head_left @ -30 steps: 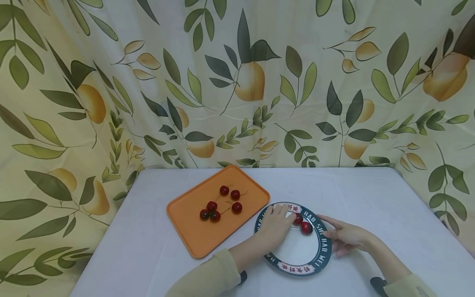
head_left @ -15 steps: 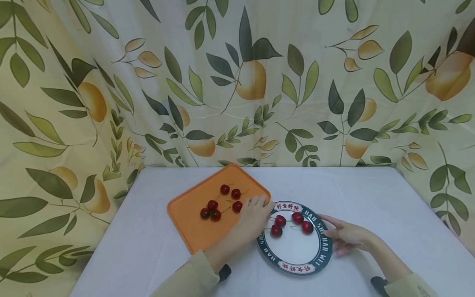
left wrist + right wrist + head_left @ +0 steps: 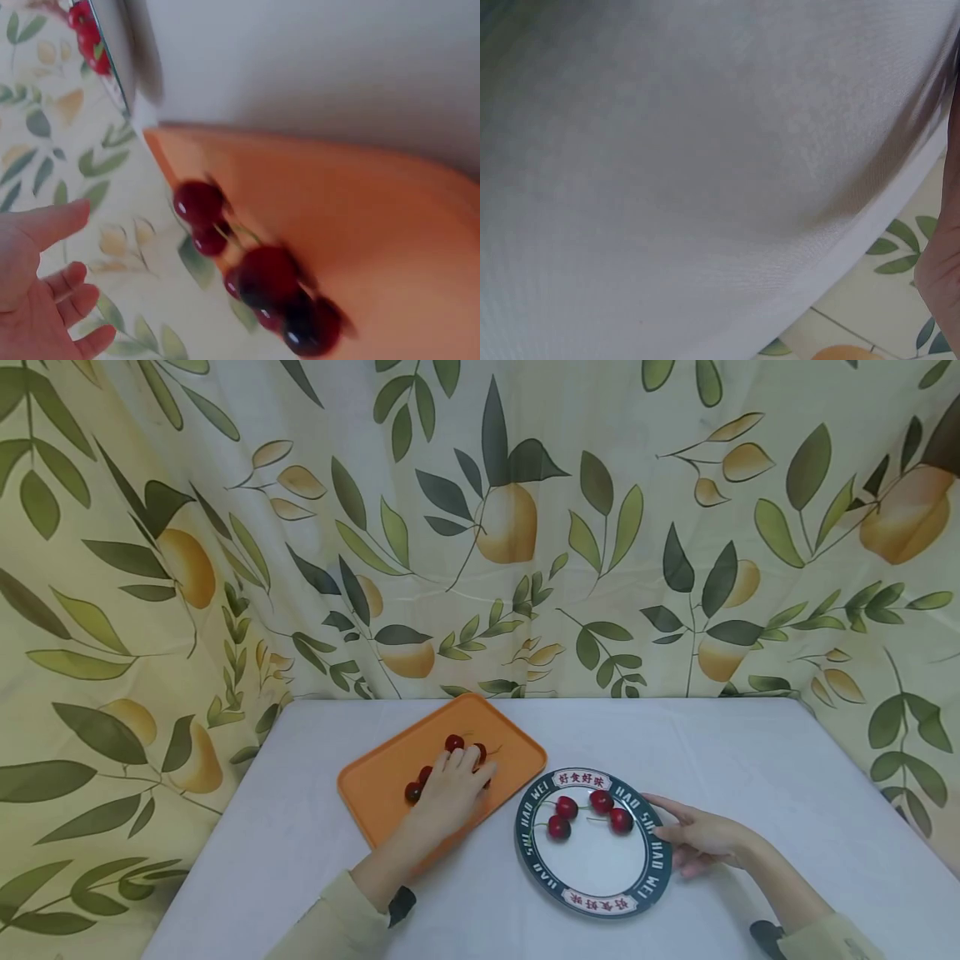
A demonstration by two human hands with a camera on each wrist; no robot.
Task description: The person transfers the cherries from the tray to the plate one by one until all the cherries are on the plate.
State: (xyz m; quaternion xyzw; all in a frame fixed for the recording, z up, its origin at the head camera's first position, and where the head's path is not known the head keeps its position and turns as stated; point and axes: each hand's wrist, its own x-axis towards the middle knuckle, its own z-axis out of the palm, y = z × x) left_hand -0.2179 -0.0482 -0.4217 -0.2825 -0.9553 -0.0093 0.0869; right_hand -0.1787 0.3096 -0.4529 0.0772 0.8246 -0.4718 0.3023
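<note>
My left hand (image 3: 450, 789) is over the orange tray (image 3: 375, 785), above dark red cherries with thin stems. In the left wrist view its fingers (image 3: 79, 305) are spread and hold nothing, apart from the cherries (image 3: 199, 202). The hand hides some of the cherries in the head view. My right hand (image 3: 708, 835) holds the right rim of a round white plate (image 3: 592, 868) with a dark green lettered border, thumb on the rim. Several cherries (image 3: 558, 828) lie on the plate. In the right wrist view, only the side of the right hand (image 3: 941, 277) shows at the edge.
A white cloth (image 3: 750, 752) covers the table. The tray stands left of the plate, its right corner near the plate's rim. Behind the table hangs a curtain (image 3: 300, 568) printed with leaves and fruit.
My left hand has moved left from the plate to over the tray. It has uncovered two cherries on the plate. My right hand stays at the plate's rim.
</note>
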